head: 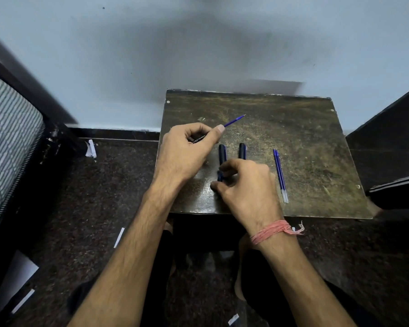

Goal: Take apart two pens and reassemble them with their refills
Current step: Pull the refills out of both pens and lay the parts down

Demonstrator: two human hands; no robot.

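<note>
Blue refill (234, 121) juts from the black barrel (198, 139) my left hand (187, 147) grips, while my right hand (243, 185) pinches a pen piece (220, 177) on the desk (305, 138).

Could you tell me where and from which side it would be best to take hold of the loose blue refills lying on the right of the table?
Probably pinch the thin blue refills mid-length from above; they lie flat and parallel, clear of the right hand.
</note>
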